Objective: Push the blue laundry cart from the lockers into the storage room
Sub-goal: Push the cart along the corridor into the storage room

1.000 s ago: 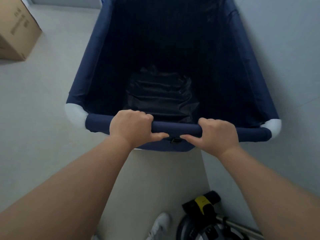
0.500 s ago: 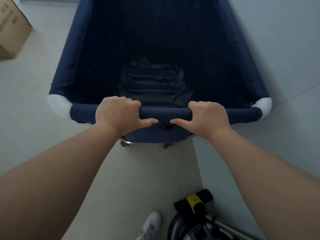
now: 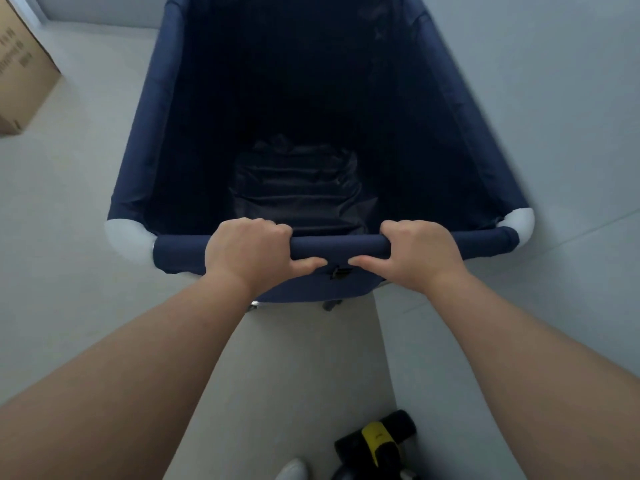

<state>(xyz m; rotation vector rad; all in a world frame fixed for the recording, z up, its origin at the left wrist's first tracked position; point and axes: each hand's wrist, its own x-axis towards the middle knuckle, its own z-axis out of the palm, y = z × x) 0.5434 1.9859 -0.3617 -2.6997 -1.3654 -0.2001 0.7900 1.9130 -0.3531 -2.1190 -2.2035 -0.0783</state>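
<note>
The pale floor (image 3: 69,237) fills the view, with a wall (image 3: 554,98) rising along the right. The blue laundry cart (image 3: 145,140) stands ahead on the floor, close beside that wall, its dark inside holding crumpled dark fabric (image 3: 298,188). A cardboard box (image 3: 20,77) sits far left. The left hand (image 3: 247,252) and right hand (image 3: 420,252) are both curled tight around the cart's padded near rail (image 3: 341,247), thumbs underneath
</note>
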